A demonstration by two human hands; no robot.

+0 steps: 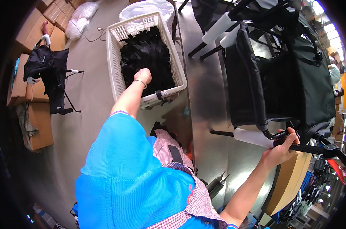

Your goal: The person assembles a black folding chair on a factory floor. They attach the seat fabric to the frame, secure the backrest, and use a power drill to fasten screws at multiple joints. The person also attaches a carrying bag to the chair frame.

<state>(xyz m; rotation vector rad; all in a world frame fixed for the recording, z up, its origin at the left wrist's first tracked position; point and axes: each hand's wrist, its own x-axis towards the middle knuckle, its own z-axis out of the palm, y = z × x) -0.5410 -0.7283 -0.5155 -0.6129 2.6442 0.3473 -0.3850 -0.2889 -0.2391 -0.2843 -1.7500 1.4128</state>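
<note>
Left hand [143, 75] is reaching down into the white slatted basket [115, 61], fingers curled into a fist among the black straps [147, 57] that are filling it; whether a strap is actually pinched cannot be told. Right hand [282, 149] is closing around a black metal tube [314, 149] of the folding cart frame [280, 76], which is lying on the steel worktop [203, 95] to the right of the basket. Judged from their look, the straps are handling as light, limp webbing, best taken by one end or a buckle so that a single piece is lifting free; the cart is appearing stiff and bulkier, its tube offering the firm hold. White foam sleeves [219, 26] are covering some tubes of the frame. Left of the basket, a second black folded cart [47, 72] is resting against cardboard boxes [33, 114] on the grey floor [85, 114], with clear plastic bags [81, 15] lying beyond.
</note>
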